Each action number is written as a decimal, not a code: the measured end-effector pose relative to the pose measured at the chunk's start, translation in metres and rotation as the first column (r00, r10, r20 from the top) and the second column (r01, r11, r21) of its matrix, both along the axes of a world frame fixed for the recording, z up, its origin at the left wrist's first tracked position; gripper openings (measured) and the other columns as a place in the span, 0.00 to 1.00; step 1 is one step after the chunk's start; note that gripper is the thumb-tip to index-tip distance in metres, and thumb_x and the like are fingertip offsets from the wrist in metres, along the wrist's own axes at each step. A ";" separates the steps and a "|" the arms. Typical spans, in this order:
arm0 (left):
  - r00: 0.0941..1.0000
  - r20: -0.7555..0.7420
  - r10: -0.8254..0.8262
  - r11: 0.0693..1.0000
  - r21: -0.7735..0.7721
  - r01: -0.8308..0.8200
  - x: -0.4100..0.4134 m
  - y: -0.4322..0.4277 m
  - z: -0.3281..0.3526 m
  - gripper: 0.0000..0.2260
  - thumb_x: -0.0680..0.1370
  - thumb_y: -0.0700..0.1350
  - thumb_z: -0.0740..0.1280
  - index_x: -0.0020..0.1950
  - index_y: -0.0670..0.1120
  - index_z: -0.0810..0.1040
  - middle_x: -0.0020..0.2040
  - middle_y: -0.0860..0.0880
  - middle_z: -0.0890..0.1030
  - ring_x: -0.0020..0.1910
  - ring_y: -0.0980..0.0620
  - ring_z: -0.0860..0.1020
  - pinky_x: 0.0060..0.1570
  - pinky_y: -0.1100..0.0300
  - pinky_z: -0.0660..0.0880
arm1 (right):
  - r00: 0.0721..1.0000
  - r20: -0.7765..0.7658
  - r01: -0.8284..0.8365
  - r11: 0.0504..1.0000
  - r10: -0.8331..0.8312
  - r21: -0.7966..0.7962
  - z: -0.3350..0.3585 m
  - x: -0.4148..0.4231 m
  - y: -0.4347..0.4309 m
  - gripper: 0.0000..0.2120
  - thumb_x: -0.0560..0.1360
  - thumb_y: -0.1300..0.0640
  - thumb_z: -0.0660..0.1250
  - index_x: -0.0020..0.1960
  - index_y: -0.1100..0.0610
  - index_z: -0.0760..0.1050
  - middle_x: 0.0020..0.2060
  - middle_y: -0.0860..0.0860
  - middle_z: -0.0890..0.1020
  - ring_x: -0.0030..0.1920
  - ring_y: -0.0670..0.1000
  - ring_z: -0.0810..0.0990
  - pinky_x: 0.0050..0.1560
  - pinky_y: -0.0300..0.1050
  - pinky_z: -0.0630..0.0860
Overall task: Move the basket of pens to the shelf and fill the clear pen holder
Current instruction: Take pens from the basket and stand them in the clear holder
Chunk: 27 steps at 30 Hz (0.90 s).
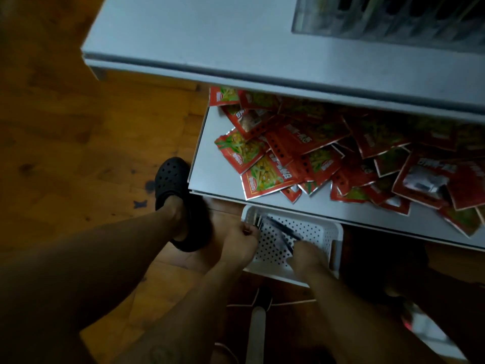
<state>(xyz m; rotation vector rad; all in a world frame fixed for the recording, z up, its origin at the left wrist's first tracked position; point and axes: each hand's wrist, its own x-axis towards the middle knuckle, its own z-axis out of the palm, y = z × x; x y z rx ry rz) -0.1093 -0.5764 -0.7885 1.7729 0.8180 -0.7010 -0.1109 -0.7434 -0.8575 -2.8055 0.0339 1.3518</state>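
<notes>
A white perforated basket [325, 229] sits low down, just below the front edge of the lower white shelf [204, 153]. Dark pens [282, 228] lie slanted across its dotted floor. My left hand [240, 243] is closed on a small bunch of pens at the basket's left end. My right hand [305, 254] reaches into the basket and pinches the near end of a dark pen. The scene is dim and the pens are blurred. No clear pen holder is recognisable in view.
Several red snack packets [315, 153] cover the lower shelf. Above it a white upper shelf top [210, 35] carries a dark tray [393, 17] at the back right. A leg with a black clog [170, 177] stands on the wooden floor [78, 127].
</notes>
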 end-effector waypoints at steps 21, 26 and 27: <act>0.965 0.245 0.094 0.982 -0.181 -0.049 0.061 -0.012 0.135 0.05 0.78 0.40 0.63 0.43 0.46 0.76 0.42 0.44 0.79 0.38 0.49 0.77 0.39 0.59 0.71 | 0.976 0.020 0.163 0.789 -0.217 0.593 0.152 0.040 -0.010 0.13 0.75 0.55 0.70 0.33 0.51 0.74 0.30 0.50 0.76 0.33 0.49 0.74 0.38 0.47 0.73; 0.892 0.446 -0.075 0.990 -0.075 0.121 0.067 -0.016 0.225 0.05 0.78 0.42 0.65 0.42 0.46 0.75 0.41 0.44 0.80 0.38 0.49 0.76 0.31 0.62 0.69 | 0.931 0.213 0.060 0.701 -0.296 0.711 0.258 0.046 -0.016 0.08 0.72 0.56 0.73 0.36 0.56 0.80 0.30 0.49 0.79 0.31 0.44 0.76 0.36 0.41 0.71; 0.871 0.480 -0.103 0.988 -0.051 0.145 0.067 -0.018 0.240 0.04 0.78 0.43 0.65 0.43 0.45 0.76 0.40 0.44 0.80 0.37 0.49 0.76 0.31 0.62 0.70 | 0.914 0.251 0.043 0.691 -0.319 0.721 0.278 0.045 -0.018 0.06 0.72 0.58 0.74 0.38 0.58 0.81 0.31 0.49 0.80 0.30 0.42 0.75 0.36 0.40 0.72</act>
